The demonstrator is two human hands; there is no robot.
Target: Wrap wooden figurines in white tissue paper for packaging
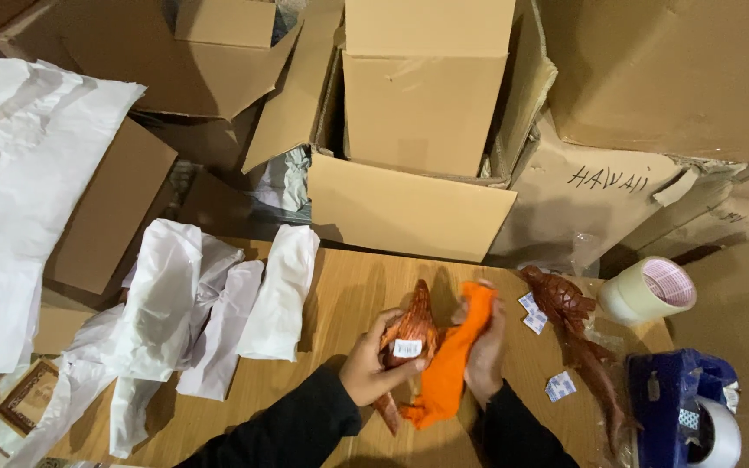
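Gripping a carved reddish-brown wooden fish (pixel 413 334) with fingers closed around its body, the left hand (pixel 373 364) is holding it above the wooden table (pixel 340 295), a white sticker facing up. Beside the fish, the right hand (pixel 485 351) is pressing an orange cloth (pixel 452 364), clasped in its fingers, against the carving. Right of that fish, a second wooden fish (pixel 576 329) is lying on the table, with a tape roll (pixel 648 290) beyond it and a blue tape dispenser (pixel 678 407) nearer. Left of the fish, white wrapped bundles (pixel 218 303) are lying; behind it, an open cardboard box (pixel 413 208) is standing
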